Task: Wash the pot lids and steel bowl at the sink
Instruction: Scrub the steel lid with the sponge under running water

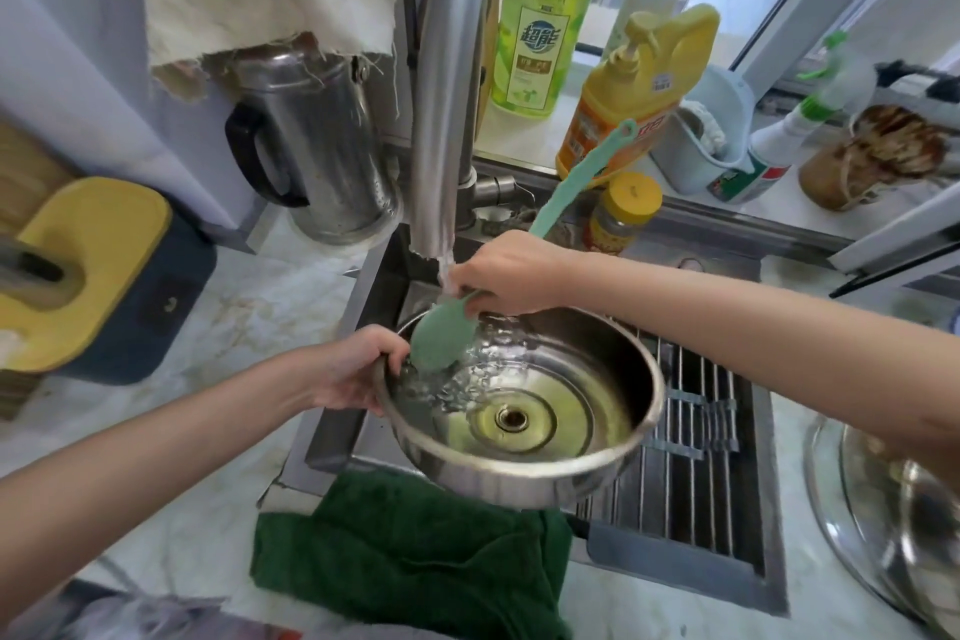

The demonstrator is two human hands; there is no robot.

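Left hand [358,372] grips the steel bowl [524,481], right hand [506,276] the green brush [441,338] under the faucet [447,94], yellow bottle [631,104] behind.

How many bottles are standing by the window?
4: a green dish soap bottle, a white green-capped bottle to its right, a yellow pump bottle in front, a white spray bottle farthest right. Others may be hidden behind.

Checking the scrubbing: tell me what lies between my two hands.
In the head view, the green brush head lies between the left hand, gripping the steel vessel's rim, and the right hand, under running water.
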